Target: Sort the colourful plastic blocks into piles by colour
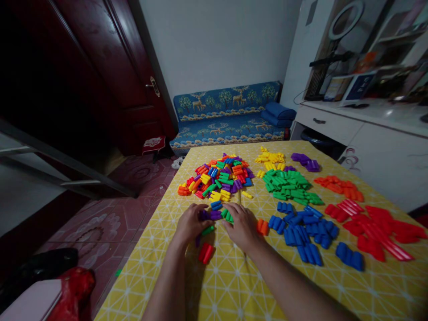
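Note:
At the near end of the mixed heap, my left hand point(193, 223) curls its fingers round a purple plastic building block point(204, 216). A second purple block point(216, 215) lies just right of it. My right hand point(243, 226) has thumb and fingers closed on a green block point(227, 216), partly hidden by the fingers. Between and beyond the hands lies a blue block point(216, 205). Below my left hand are a small green piece point(207, 230) and a red block point(206, 253). An orange block point(262, 227) rests right of my right hand.
A mixed-colour heap point(220, 176) lies ahead on the yellow tablecloth point(234, 285). To the right are single-colour groups: yellow point(270, 157), green point(289, 185), purple point(306, 162), orange point(339, 187), blue point(304, 229) and red point(374, 225). A blue sofa point(230, 120) stands behind.

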{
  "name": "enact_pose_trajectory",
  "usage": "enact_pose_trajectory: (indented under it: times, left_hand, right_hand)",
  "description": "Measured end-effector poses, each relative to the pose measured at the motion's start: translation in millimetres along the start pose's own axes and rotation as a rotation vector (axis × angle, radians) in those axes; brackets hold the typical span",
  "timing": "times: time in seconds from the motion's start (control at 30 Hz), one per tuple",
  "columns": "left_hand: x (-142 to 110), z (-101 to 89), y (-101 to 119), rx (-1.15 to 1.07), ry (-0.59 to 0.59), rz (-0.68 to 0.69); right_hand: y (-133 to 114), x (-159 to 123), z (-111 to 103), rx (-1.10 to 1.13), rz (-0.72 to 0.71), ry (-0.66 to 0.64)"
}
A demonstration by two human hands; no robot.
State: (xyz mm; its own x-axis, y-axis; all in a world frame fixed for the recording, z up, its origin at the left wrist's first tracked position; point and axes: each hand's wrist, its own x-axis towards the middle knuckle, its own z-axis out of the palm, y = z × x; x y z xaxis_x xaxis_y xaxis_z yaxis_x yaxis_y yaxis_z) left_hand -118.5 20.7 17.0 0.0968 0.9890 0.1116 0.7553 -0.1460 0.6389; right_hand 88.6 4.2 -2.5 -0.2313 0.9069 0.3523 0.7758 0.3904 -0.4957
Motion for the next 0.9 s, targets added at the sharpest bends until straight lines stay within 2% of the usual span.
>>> enact_pose_trajectory:
  times: [0.07, 0.2, 0.37, 0.43, 0.53, 0.6, 0.73, 0.8, 0.9]
  left_hand:
    - [-1, 5.1, 7, 0.066, -0.018, 0.1]
    - [-1, 13.2, 20, -0.004, -0.029, 0.129]
    - [-1, 16.8, 32, -0.326, -0.087, 0.084]
    - [0, 18.8, 34, -0.411, -0.036, 0.062]
    - [1, 23.9, 35, -0.575, 0.071, -0.021]
    - [1, 27.7, 37, -0.746, 0.05, -0.079]
    - [-3, 33.0, 44, -0.964, -0.018, -0.147]
    - [-6, 34.9, 46, -1.012, -0.035, -0.175]
    - [-7, 38.3, 47, -1.095, -0.096, -0.174]
  right_hand:
    - [-1, 0, 1, 0.012, -0.054, -0.016]
    - [-3, 0, 2, 0.013, -0.117, -0.035]
    - [-4, 2, 0, -0.03, -0.095, -0.041]
    - [-5, 2, -3, 0.001, -0.083, 0.021]
    - [-8, -1, -9, 0.139, -0.085, 0.184]
    - [-10, -3, -11, 0.245, -0.147, 0.236]
    - [-11, -5, -6, 0.368, -0.241, 0.145]
    - [-9, -5, -1, 0.389, -0.211, 0.127]
    - [-7, -4, 2, 0.42, -0.158, 0.165]
